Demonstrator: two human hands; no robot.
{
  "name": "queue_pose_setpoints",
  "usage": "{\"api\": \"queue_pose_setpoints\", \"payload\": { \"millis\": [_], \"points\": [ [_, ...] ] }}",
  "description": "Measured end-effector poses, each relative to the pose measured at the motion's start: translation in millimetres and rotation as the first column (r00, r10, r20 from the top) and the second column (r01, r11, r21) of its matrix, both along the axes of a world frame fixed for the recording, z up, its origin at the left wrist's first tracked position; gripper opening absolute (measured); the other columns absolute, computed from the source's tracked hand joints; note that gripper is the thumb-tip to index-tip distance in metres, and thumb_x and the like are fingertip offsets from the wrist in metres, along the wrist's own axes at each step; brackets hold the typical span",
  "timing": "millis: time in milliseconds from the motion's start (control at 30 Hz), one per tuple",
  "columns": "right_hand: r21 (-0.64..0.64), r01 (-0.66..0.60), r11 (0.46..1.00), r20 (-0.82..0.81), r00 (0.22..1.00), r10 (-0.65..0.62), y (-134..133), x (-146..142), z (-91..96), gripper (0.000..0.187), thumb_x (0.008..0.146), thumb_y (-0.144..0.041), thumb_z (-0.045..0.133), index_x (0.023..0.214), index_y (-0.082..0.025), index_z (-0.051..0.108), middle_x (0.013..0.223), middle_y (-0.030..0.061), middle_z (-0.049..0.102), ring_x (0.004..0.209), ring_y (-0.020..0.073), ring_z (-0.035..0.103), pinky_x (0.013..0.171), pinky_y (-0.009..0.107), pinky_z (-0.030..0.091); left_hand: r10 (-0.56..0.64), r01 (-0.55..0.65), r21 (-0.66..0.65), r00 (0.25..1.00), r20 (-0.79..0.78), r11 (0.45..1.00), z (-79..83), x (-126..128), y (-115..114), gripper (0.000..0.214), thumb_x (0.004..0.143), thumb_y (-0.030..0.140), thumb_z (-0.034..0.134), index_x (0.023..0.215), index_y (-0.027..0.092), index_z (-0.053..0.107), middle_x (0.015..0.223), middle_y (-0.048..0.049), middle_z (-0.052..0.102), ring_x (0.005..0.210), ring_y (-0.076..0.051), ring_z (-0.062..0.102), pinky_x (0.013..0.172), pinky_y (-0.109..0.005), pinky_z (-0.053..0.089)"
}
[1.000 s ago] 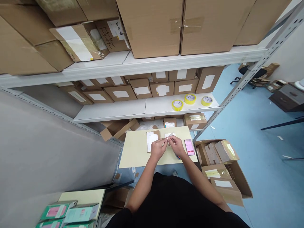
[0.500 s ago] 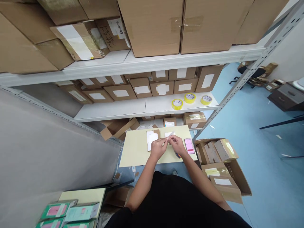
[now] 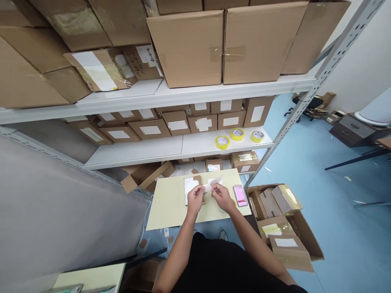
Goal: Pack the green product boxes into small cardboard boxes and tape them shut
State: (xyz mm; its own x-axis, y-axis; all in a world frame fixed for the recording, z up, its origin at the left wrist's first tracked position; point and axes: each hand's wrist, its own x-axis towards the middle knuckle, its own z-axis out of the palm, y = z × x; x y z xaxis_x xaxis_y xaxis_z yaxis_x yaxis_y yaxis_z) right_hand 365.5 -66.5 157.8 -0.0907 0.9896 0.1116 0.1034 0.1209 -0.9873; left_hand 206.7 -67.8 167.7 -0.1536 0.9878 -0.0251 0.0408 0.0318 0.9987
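Note:
Above a pale yellow tabletop (image 3: 168,207), my left hand (image 3: 195,200) pinches one end of a small white label (image 3: 207,188). My right hand (image 3: 222,197) pinches the other side, where a thin whitish strip (image 3: 216,180) sticks up, perhaps the label's backing. Behind my left hand lies a flat cardboard box (image 3: 198,179) with white paper (image 3: 188,185) on it. To the right of my right hand is a phone (image 3: 240,195) with a pink screen. A yellow edge beside my right wrist is mostly hidden.
A white shelf rack (image 3: 146,152) full of cardboard boxes stands beyond the table. Three yellow tape rolls (image 3: 222,142) sit on its middle shelf. On the floor at the right is a large open carton (image 3: 301,232) holding smaller boxes. A grey wall (image 3: 61,203) closes off the left.
My hands have moved slightly apart, and more of the white label shows between them. The camera view has shifted, so the shelves appear lower and further left.

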Motion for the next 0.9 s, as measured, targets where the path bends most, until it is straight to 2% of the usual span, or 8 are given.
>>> {"api": "queue_pose_setpoints", "payload": {
  "millis": [133,200,333,533,633,733,833,900],
  "points": [
    [-0.078,-0.026,0.997,-0.065,0.998,0.021,-1.0,-2.3,-10.8,0.017,0.089,-0.041,0.063,0.087,-0.024,0.065,0.071,-0.0011,0.064,0.068,0.0187,0.061,0.066,0.030,0.050,-0.153,0.157,0.056,0.985,-0.079,0.986,-2.2,-5.9,-7.3,0.031,0.081,0.049,0.081,0.095,0.021,0.084,0.106,-0.0101,0.080,0.102,-0.025,0.073,0.092,-0.036,0.058],
    [-0.078,-0.027,0.997,-0.084,0.996,0.021,0.6,-4.9,-13.6,0.017,0.088,-0.041,0.064,0.085,-0.024,0.065,0.078,0.0007,0.067,0.072,0.0197,0.063,0.069,0.031,0.051,-0.131,0.139,0.072,0.986,-0.108,0.988,-5.8,-10.6,-9.0,0.028,0.080,0.047,0.082,0.093,0.022,0.084,0.105,-0.0101,0.079,0.100,-0.024,0.073,0.090,-0.035,0.058],
    [-0.098,-0.012,0.995,-0.146,0.989,-0.003,7.5,-19.5,-14.7,0.025,0.087,-0.046,0.066,0.077,-0.023,0.062,0.092,0.0047,0.073,0.084,0.0214,0.065,0.079,0.033,0.052,-0.065,0.067,0.029,0.996,-0.067,0.997,-14.4,-24.2,-4.0,0.030,0.083,0.049,0.077,0.082,0.020,0.082,0.090,-0.0094,0.079,0.085,-0.023,0.073,0.079,-0.035,0.059],
    [-0.146,0.030,0.989,-0.133,0.990,-0.049,14.8,-67.9,-11.0,0.038,0.082,-0.060,0.077,0.082,-0.023,0.068,0.086,0.0041,0.071,0.080,0.0213,0.062,0.074,0.032,0.051,-0.095,0.094,0.022,0.996,-0.001,0.995,-16.6,-54.3,5.4,0.033,0.082,0.052,0.077,0.082,0.020,0.081,0.086,-0.0078,0.078,0.078,-0.021,0.071,0.074,-0.032,0.058],
    [-0.146,0.036,0.989,-0.149,0.987,-0.058,19.6,-93.8,-9.9,0.039,0.082,-0.061,0.077,0.079,-0.024,0.067,0.079,0.0019,0.067,0.074,0.0195,0.058,0.068,0.031,0.050,-0.052,0.052,0.001,0.996,0.066,0.999,-18.8,-93.1,12.1,0.035,0.080,0.053,0.078,0.081,0.019,0.079,0.082,-0.0061,0.077,0.075,-0.020,0.070,0.072,-0.031,0.057],
    [-0.176,0.150,0.973,-0.174,0.968,-0.180,29.0,-114.4,-18.3,0.039,0.079,-0.058,0.080,0.074,-0.023,0.064,0.070,-0.0009,0.062,0.065,0.0169,0.055,0.063,0.030,0.048,0.148,-0.145,-0.036,0.980,0.133,0.989,-23.8,-156.5,24.4,0.035,0.076,0.053,0.080,0.077,0.019,0.076,0.075,-0.0039,0.075,0.071,-0.019,0.068,0.070,-0.030,0.056],
    [-0.265,0.344,0.901,-0.224,0.887,-0.404,43.6,-136.3,-40.9,0.040,0.071,-0.055,0.085,0.072,-0.023,0.061,0.065,-0.0024,0.061,0.059,0.0150,0.056,0.059,0.029,0.050,0.452,-0.449,-0.057,0.879,0.151,0.892,-29.3,-229.4,35.4,0.036,0.077,0.054,0.078,0.075,0.019,0.072,0.070,-0.0019,0.072,0.070,-0.018,0.067,0.069,-0.028,0.054],
    [-0.333,0.421,0.844,-0.244,0.826,-0.508,55.0,-158.8,-61.7,0.041,0.064,-0.052,0.088,0.071,-0.023,0.059,0.062,-0.0030,0.062,0.056,0.0145,0.058,0.058,0.029,0.051,0.557,-0.557,-0.044,0.818,0.143,0.830,-33.2,-271.8,37.1,0.037,0.079,0.056,0.076,0.077,0.019,0.071,0.069,-0.0013,0.070,0.069,-0.017,0.067,0.068,-0.027,0.054]
  ]
}}
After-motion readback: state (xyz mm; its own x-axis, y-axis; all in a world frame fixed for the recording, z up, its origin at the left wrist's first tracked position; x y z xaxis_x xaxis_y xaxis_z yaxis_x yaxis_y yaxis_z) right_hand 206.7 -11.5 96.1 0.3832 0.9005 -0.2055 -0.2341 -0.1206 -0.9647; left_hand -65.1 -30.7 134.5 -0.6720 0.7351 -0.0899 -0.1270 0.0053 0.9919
